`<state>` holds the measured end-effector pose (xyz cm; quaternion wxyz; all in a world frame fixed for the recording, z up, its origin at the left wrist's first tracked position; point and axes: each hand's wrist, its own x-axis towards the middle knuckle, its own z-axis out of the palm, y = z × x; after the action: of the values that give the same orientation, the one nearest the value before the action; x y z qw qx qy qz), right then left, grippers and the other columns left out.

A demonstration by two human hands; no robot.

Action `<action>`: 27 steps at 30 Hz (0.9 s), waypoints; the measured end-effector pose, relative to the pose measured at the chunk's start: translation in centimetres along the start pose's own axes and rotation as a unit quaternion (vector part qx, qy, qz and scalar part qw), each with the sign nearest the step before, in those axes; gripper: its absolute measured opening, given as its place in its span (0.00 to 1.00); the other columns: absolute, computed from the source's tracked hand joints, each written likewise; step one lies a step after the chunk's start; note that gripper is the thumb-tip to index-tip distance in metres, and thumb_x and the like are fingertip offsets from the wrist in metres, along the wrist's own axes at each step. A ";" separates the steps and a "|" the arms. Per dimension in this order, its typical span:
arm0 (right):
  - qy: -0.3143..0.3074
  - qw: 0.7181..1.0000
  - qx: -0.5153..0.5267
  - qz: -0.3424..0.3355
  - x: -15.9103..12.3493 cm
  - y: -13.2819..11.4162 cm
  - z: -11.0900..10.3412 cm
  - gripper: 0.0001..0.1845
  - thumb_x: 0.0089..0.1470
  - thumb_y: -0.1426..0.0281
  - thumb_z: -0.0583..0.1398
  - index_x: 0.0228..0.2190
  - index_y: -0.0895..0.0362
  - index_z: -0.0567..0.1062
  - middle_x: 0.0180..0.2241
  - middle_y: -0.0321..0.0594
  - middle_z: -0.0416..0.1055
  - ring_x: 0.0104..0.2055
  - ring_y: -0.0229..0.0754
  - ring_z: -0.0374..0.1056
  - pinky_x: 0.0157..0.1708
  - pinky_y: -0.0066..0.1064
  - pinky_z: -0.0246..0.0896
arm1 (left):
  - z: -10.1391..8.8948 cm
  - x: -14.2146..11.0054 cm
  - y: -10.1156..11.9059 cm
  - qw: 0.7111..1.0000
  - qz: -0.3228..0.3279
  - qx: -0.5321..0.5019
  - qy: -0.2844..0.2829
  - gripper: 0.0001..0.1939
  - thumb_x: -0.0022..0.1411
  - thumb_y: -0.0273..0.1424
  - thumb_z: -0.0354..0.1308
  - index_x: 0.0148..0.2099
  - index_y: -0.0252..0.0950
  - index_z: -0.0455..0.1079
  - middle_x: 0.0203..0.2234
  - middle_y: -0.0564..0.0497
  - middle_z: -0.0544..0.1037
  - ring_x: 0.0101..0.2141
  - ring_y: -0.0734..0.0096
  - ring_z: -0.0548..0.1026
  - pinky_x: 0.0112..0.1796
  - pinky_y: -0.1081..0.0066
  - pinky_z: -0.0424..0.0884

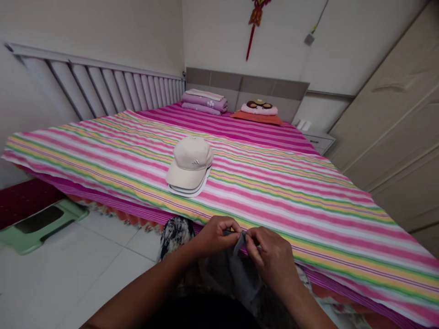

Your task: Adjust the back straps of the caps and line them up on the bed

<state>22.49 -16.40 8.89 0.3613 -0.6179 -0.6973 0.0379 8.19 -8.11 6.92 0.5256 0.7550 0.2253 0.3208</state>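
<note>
Close to my lap, a dark grey cap (236, 276) hangs between my hands, its strap end towards the bed. My left hand (217, 235) pinches one side of the grey strap with thumb and fingertips. On the other side, my right hand (274, 253) is closed on the same strap, its fingertips almost touching the left ones. Much of the cap lies in shadow, and the strap's fastening is hidden by my fingers. Beyond my hands, a beige cap (192, 157) rests on top of other pale caps (188, 193) on the bed.
A striped sheet (291, 192) covers the bed in front of me. Folded purple bedding (205, 101) and an orange pillow (257, 118) lie by the headboard (219, 82). At left stands a green stool (34, 235); a nightstand (318, 140) and wardrobe (387, 114) are right.
</note>
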 end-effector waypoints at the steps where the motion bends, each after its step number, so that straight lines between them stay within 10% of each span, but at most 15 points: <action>1: -0.010 0.998 0.046 0.035 0.0 0.1 0.2 0.10 0.49 0.69 0.52 0.21 0.58 0.69 0.19 0.38 0.66 0.22 0.38 0.62 0.23 0.28 0.52 | 0.1 -0.1 0.1 1.000 0.006 0.000 0.002 0.06 0.51 0.28 0.54 0.28 0.30 0.70 0.23 0.50 0.73 0.27 0.74 0.69 0.30 0.75 0.63; 6: -0.044 0.939 0.285 0.189 0.0 0.4 0.6 0.14 0.52 0.65 0.51 0.22 0.59 0.67 0.17 0.36 0.64 0.19 0.35 0.60 0.19 0.26 0.56 | 0.0 -0.4 0.1 0.999 -0.020 -0.031 0.020 0.07 0.51 0.30 0.55 0.26 0.30 0.69 0.22 0.50 0.72 0.25 0.75 0.67 0.29 0.76 0.63; 13: -0.009 0.988 0.003 -0.157 -0.5 0.2 0.0 0.16 0.54 0.75 0.51 0.45 0.56 0.69 0.29 0.42 0.70 0.31 0.39 0.66 0.29 0.29 0.62 | -0.4 -0.3 -0.4 0.995 -0.064 -0.077 0.030 0.06 0.48 0.30 0.56 0.25 0.30 0.67 0.19 0.54 0.68 0.23 0.79 0.62 0.26 0.77 0.59; 18: 0.063 0.973 -0.094 -0.201 -1.1 0.0 0.8 0.13 0.52 0.78 0.54 0.41 0.61 0.70 0.31 0.44 0.73 0.33 0.41 0.68 0.34 0.31 0.62 | 0.0 -0.5 -0.4 0.978 -0.126 -0.163 0.031 0.09 0.46 0.32 0.58 0.24 0.30 0.67 0.17 0.55 0.66 0.20 0.81 0.60 0.23 0.78 0.55; 27: -0.056 0.983 0.155 0.086 0.0 0.3 0.7 0.08 0.51 0.71 0.52 0.25 0.59 0.70 0.16 0.33 0.66 0.17 0.35 0.61 0.17 0.24 0.55 | 0.1 -0.8 -0.3 0.974 -0.140 -0.179 0.013 0.11 0.45 0.34 0.59 0.23 0.30 0.66 0.16 0.56 0.65 0.19 0.82 0.58 0.22 0.78 0.53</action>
<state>22.34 -16.04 8.26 0.4086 -0.6090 -0.6463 0.2107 7.70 -8.60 6.37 0.6891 0.6054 0.2741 0.2889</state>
